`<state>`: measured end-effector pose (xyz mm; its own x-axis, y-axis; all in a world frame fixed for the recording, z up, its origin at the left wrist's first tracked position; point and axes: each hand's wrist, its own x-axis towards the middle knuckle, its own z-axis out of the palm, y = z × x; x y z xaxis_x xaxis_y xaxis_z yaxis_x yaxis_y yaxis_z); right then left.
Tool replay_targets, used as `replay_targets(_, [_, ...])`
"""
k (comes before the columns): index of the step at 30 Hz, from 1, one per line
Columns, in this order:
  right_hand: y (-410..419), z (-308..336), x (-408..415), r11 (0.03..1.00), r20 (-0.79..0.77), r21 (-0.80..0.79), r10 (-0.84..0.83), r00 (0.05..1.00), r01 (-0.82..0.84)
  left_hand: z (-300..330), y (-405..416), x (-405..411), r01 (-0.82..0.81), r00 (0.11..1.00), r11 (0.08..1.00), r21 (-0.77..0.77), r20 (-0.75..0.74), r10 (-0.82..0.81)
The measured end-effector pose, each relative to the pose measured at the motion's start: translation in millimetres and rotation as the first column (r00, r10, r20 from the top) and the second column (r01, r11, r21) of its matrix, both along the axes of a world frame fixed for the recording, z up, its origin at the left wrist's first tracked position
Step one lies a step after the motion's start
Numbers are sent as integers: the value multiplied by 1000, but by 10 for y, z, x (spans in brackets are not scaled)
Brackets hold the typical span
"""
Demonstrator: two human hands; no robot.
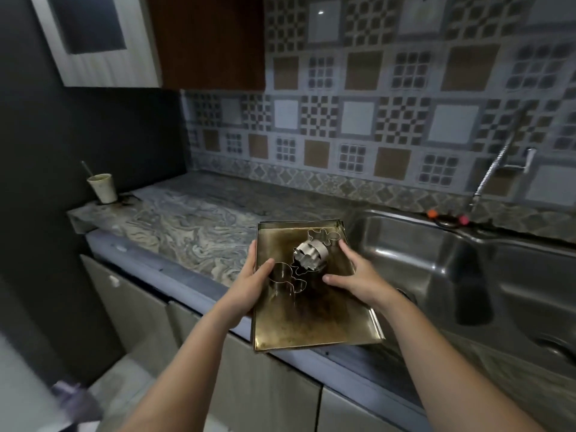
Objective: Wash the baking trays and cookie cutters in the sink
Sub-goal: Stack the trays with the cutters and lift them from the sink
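The person holds a stack of brass-coloured baking trays [311, 319] over the front edge of the marble-patterned table [193, 226], just left of the steel sink [436, 260]. At least 2 trays are nested, their rims showing at the far end. The left hand [249, 285] grips the left rim, thumb over the top and fingers out of sight beneath. The right hand [358, 275] grips the right rim, thumb lying on the tray floor and fingers reaching along the edge. So each grip is closed on the stack, one per long side, with the cookie cutters lying between the 2 hands. A fluted round cutter [311, 255] rests tipped on its side near the middle. A figure-shaped cutter [322, 236] lies flat at the far right corner, and another outline cutter [285, 277] lies just beside the left thumb. A paper cup [103, 187] stands at the table's far left corner, and a flexible tap hose [495, 163] rises behind the sink.
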<state>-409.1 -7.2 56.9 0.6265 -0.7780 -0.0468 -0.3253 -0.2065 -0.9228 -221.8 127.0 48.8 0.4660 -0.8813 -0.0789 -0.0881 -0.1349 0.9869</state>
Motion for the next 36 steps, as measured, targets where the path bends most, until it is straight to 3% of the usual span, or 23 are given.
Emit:
replay_targets(9, [-360, -165, 696, 999, -19, 26, -20, 1000, 20, -117, -346, 671, -10, 1000, 1000, 22, -20, 10])
replay_targets(17, [-1226, -238, 1119, 997, -40, 15, -75, 996, 76, -149, -1303, 1083, 11, 1000, 1000, 17, 14, -11])
replay_targets(36, [-2989, -268, 1806, 893, 23, 155, -430, 903, 422, -110, -3613, 1878, 245, 969, 960, 132, -70, -238])
